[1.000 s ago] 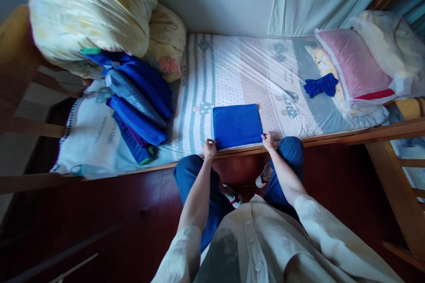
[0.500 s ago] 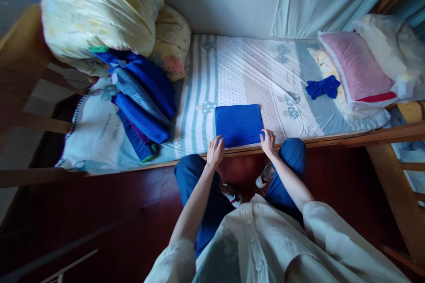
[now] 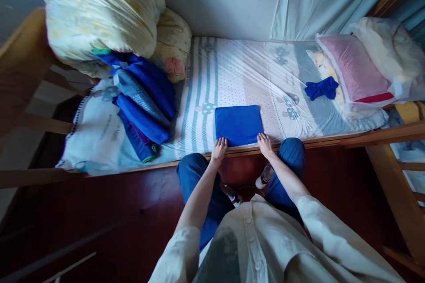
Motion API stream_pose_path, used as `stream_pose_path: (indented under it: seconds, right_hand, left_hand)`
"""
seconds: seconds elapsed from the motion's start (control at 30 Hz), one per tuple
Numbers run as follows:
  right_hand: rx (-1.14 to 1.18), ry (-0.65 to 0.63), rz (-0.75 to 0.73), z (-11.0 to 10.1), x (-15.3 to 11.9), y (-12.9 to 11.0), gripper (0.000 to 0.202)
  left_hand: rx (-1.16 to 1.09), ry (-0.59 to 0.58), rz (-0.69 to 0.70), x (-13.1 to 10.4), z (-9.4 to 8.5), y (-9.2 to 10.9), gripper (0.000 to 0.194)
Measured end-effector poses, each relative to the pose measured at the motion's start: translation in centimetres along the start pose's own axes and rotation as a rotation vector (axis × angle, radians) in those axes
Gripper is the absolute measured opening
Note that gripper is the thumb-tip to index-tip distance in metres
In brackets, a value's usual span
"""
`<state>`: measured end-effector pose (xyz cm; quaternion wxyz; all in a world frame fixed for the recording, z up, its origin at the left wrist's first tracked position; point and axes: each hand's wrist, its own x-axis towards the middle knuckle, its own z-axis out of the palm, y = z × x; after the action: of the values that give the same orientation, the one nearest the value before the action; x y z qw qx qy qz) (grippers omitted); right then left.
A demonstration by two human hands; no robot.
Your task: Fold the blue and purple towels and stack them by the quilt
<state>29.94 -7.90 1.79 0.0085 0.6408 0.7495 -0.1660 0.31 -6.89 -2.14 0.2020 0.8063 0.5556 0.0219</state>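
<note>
A blue cloth [image 3: 238, 124], folded into a flat rectangle, lies near the front edge of the bed [image 3: 229, 70]. My left hand [image 3: 219, 149] touches its near left corner, fingers together and bent over the edge. At the near right corner, my right hand [image 3: 265, 144] rests in the same way, its fingers close together on the cloth. Whether either hand pinches fabric is too small to tell for certain, but both are closed at the corners. The cloth's top face looks smooth.
On the left lie several rolled blue garments [image 3: 142, 101] beside a large yellow bundle [image 3: 102, 13]. A crumpled blue cloth [image 3: 321, 88] sits at the right near a pink pillow [image 3: 360, 68]. A wooden rail [image 3: 358, 138] runs along the bed's front.
Both hands have moved inward onto the near corners of the folded cloth, and their fingers have come together. The cloth has stayed in place. The view has shifted slightly.
</note>
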Motion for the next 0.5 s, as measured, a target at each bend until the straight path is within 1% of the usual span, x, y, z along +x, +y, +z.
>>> stream_pose_path:
  seconds: [0.1, 0.17, 0.3, 0.4, 0.5]
  right_hand:
    - [-0.004, -0.018, -0.007, -0.5, 0.1, 0.3, 0.049]
    - [0.0, -0.02, -0.017, -0.9, -0.1, 0.4, 0.051]
    - [0.032, -0.037, -0.01, -1.4, -1.2, 0.3, 0.052]
    - [0.075, -0.083, 0.053, -1.5, -2.3, 0.0, 0.048]
    - [0.113, -0.096, 0.083, -1.6, -3.2, 0.0, 0.046]
  left_hand:
    - [-0.011, -0.024, 0.009, 0.3, -0.5, -0.4, 0.056]
    - [-0.013, -0.033, 0.029, 0.0, -0.8, -0.6, 0.056]
    - [0.009, -0.076, 0.068, -1.5, -1.2, -0.8, 0.058]
    - [0.013, -0.116, 0.059, -2.7, -1.5, -0.7, 0.058]
    - [-0.024, -0.136, 0.025, -3.5, -2.0, -0.4, 0.061]
